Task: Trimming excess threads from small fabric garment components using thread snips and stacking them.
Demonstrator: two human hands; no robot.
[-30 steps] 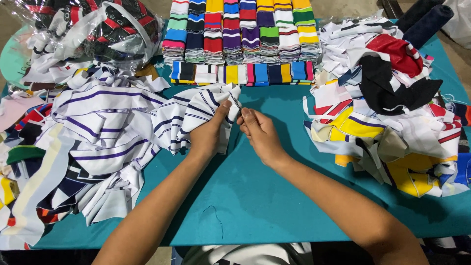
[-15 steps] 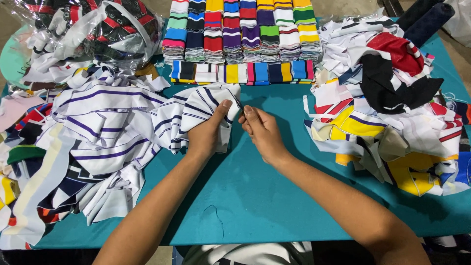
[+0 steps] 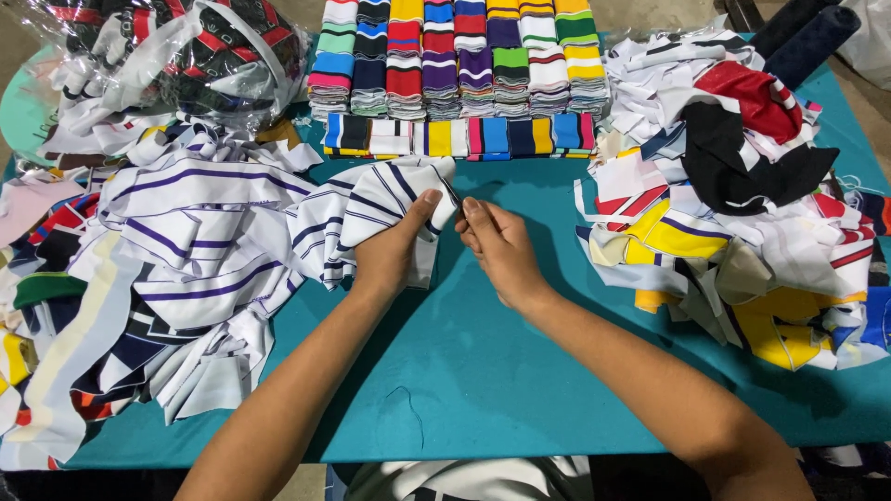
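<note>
Your left hand is gripping a white, purple-striped cloth piece, thumb pressed on its top edge, above the teal tabletop. Your right hand is pinching the same edge with closed fingertips. A striped heap is lying just left; folded stacks are sitting behind.

On table: loose pile at left, mixed heap at right, folded stacks in rows behind, bag at back left. Between piles, both hands on one piece.
</note>
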